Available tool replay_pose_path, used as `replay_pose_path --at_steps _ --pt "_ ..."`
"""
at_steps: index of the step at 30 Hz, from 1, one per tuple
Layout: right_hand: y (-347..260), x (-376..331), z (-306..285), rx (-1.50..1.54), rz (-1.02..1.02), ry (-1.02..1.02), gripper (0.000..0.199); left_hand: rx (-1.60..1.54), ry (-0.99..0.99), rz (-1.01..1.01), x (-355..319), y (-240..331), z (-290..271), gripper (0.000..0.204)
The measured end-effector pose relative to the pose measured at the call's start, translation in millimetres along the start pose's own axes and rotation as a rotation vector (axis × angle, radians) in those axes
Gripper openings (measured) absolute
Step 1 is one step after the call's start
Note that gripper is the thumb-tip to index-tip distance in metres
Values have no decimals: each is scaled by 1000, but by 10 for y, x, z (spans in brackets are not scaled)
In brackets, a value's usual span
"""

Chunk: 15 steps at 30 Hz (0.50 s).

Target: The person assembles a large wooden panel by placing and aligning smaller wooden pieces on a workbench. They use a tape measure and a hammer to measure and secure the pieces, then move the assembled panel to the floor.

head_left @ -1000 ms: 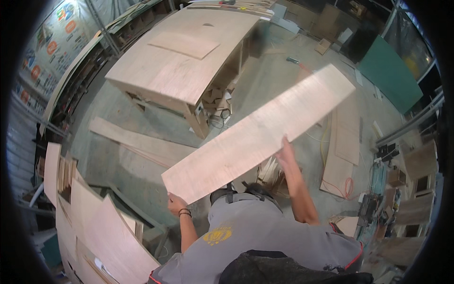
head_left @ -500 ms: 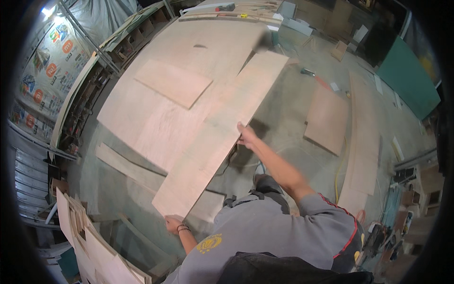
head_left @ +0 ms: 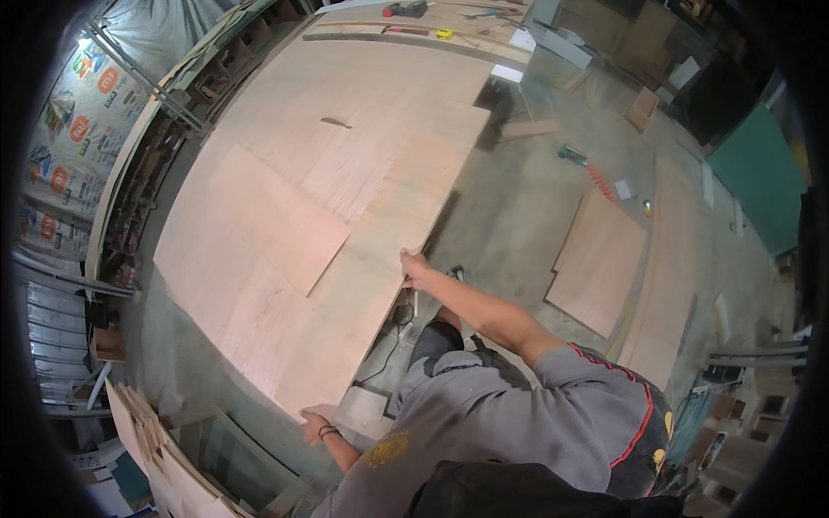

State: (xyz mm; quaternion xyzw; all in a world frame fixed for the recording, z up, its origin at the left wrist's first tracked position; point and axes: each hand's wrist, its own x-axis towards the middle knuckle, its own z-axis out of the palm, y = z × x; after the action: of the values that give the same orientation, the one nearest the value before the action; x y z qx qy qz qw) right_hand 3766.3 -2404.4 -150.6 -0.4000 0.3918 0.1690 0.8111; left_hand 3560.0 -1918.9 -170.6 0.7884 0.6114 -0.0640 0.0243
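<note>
A long, narrow plywood strip [head_left: 380, 250] lies along the right side of a large plywood sheet [head_left: 224, 302]. My right hand [head_left: 414, 268] is closed on the strip's right edge, about midway along it, thumb on top. At the near end, my left hand [head_left: 319, 423] grips the strip's corner; its fingers are partly hidden. A smaller rectangular plywood piece [head_left: 272, 220] rests on the sheet, left of the strip. Farther off, a small curved dark slot or mark [head_left: 336, 123] shows on the sheet.
Beyond the sheet sit a yellow tape measure [head_left: 444, 34] and a red-and-black tool [head_left: 405, 9]. On the floor to the right are a tool with a red coiled hose [head_left: 573, 155] and plywood panels [head_left: 596, 263]. Several boards [head_left: 142, 423] stand at the lower left.
The strip has come down onto the large sheet and shifted slightly left, both my hands still on it. The smaller piece now sits farther left and nearer, turned somewhat.
</note>
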Motion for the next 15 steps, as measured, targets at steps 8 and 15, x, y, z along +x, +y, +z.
replay_pose_path --at_steps 8,15 --pt "-1006 639 -771 -430 275 -316 74 -119 126 -235 -1101 1089 45 89" --pt "-2798 773 -1310 -1172 186 -428 52 3 211 -213 -1865 1789 115 88"
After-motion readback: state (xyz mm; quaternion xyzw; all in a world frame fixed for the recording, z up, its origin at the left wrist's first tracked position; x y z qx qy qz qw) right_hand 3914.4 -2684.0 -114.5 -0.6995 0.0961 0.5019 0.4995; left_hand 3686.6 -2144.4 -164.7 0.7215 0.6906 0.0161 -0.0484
